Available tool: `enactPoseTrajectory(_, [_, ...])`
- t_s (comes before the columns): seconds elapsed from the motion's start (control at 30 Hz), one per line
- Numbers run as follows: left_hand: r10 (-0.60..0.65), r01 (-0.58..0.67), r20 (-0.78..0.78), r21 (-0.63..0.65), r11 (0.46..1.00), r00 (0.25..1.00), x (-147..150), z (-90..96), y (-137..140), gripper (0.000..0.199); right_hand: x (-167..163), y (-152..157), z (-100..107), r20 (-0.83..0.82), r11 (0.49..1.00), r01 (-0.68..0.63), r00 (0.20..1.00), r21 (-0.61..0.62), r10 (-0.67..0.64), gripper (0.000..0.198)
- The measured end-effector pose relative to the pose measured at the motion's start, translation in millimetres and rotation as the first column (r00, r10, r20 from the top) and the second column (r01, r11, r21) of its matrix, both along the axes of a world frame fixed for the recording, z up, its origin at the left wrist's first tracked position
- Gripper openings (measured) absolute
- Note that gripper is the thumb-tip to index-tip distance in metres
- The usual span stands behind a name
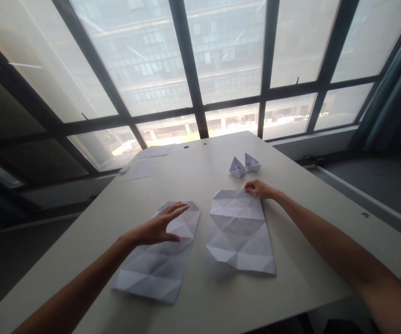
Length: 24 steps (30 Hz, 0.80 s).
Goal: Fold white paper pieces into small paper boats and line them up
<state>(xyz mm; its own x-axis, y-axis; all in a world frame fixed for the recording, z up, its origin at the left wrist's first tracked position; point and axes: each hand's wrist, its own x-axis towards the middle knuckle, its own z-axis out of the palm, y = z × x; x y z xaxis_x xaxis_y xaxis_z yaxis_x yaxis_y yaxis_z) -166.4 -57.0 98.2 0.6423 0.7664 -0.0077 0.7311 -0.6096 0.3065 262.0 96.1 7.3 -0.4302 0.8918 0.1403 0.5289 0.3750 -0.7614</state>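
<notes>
Two creased sheets of white paper lie side by side on the table. Over the left creased sheet (151, 273) is my left hand (165, 222), its fingers stretched and the thumb apart; whether it touches the paper I cannot tell. At the far right corner of the right creased sheet (238, 227), my right hand (256, 188) pinches the paper's edge between thumb and curled fingers. Both sheets show many crossing fold lines and do not lie fully flat. Just beyond my right hand stand two small folded paper boats (236, 168), close together.
A white table (200, 171) stretches toward large dark-framed windows (233, 104). Several flat paper sheets (145, 164) lie at its far left, with a small crumpled whitish thing (124, 170) beside them. A blue curtain (388, 93) hangs at the right.
</notes>
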Motion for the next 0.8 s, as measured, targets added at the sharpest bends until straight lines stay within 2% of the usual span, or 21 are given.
enactPoseTrajectory(0.07, [-0.019, 0.017, 0.060, 0.037, 0.999, 0.998, 28.9, 7.1, 14.7, 0.089, -5.9, 3.0, 1.5, 0.016, 1.000, -0.002, 1.000, 0.016, 0.002, 0.016])
enactPoseTrajectory(0.13, [-0.070, 0.067, 0.118, 0.031, 0.997, 0.990, 67.3, 0.6, 30.4, 0.090, -10.0, 4.0, 5.1, 0.040, 1.000, 0.005, 0.999, 0.029, -0.006, 0.016])
enactPoseTrajectory(0.2, [-0.152, 0.154, 0.135, -0.001, 0.988, 0.979, 104.0, -17.3, 44.0, 0.096, -12.0, 0.3, 9.6, 0.067, 0.995, 0.044, 0.997, 0.085, -0.050, 0.019])
enactPoseTrajectory(0.27, [-0.190, 0.194, 0.166, -0.005, 0.981, 0.968, 129.8, -40.7, 53.6, 0.100, -12.6, -10.3, 12.9, 0.092, 0.966, 0.108, 0.987, 0.236, -0.133, 0.027])
enactPoseTrajectory(0.3, [-0.176, 0.180, 0.181, -0.006, 0.984, 0.968, 137.4, -52.3, 56.8, 0.102, -12.8, -18.6, 13.5, 0.098, 0.933, 0.130, 0.980, 0.334, -0.172, 0.032])
enactPoseTrajectory(0.33, [-0.156, 0.161, 0.179, -0.017, 0.987, 0.972, 141.7, -62.7, 59.2, 0.101, -13.0, -28.5, 13.1, 0.105, 0.904, 0.124, 0.978, 0.408, -0.182, 0.034])
enactPoseTrajectory(0.4, [-0.115, 0.121, 0.167, -0.025, 0.992, 0.979, 142.9, -78.3, 61.6, 0.099, -13.6, -51.5, 9.1, 0.123, 0.892, 0.035, 0.987, 0.450, -0.101, 0.040])
enactPoseTrajectory(0.5, [-0.072, 0.076, 0.180, -0.013, 0.997, 0.981, 137.5, -87.0, 61.1, 0.097, -13.6, -84.2, -1.3, 0.226, 0.917, -0.152, 0.972, 0.368, 0.070, 0.070])
enactPoseTrajectory(0.57, [-0.053, 0.057, 0.217, -0.014, 0.998, 0.975, 135.1, -86.9, 59.6, 0.095, -12.0, -98.2, -7.5, 0.257, 0.937, -0.168, 0.962, 0.307, 0.089, 0.077])
enactPoseTrajectory(0.67, [-0.025, 0.033, 0.300, -0.021, 0.999, 0.954, 134.2, -86.8, 59.4, 0.084, -9.5, -105.4, -11.1, 0.245, 0.950, -0.131, 0.968, 0.283, 0.061, 0.070])
enactPoseTrajectory(0.8, [-0.009, 0.014, 0.396, -0.011, 1.000, 0.918, 133.5, -92.9, 64.7, 0.048, -9.9, -103.8, -9.4, 0.190, 0.950, -0.093, 0.981, 0.297, 0.037, 0.043])
